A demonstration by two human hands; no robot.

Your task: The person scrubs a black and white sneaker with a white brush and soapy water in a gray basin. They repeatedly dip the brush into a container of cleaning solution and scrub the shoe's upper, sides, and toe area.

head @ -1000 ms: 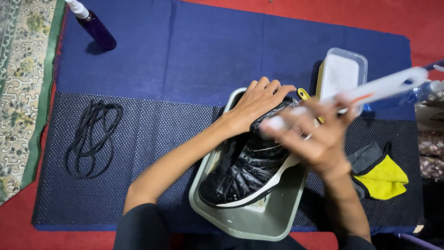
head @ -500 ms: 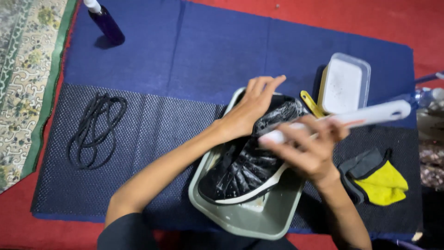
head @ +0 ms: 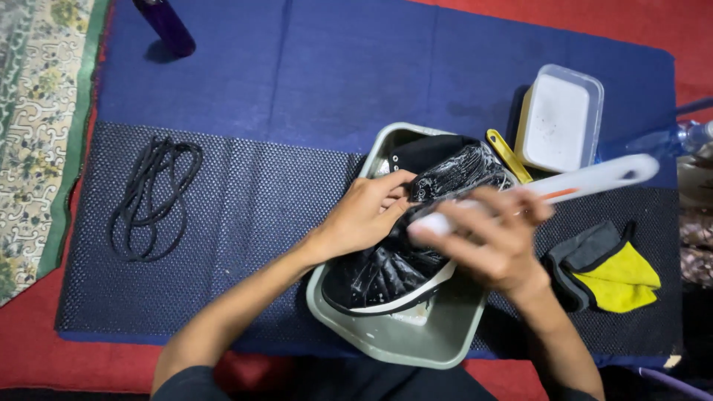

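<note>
Black sneaker (head: 405, 256), soapy and laceless, lies in grey basin (head: 416, 338) at near centre. Left hand (head: 364, 215) grips its upper; right hand (head: 494, 241) is closed round a white brush (head: 594, 178), blurred. Scrubbing looks partway; rinsing remains. Black laces (head: 152, 197) lie left, lidded tub (head: 561, 119) far right, yellow cloth (head: 613, 278) right.

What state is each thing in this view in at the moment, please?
Shoe: black, wet and soapy, lying in the basin, laces out.
Basin: grey, on the mat.
Brush: white, gripped by the right hand, blurred.
Left hand: holding the shoe.
Laces: loose on the mat.
Container: open.
Cloth: folded.
</note>
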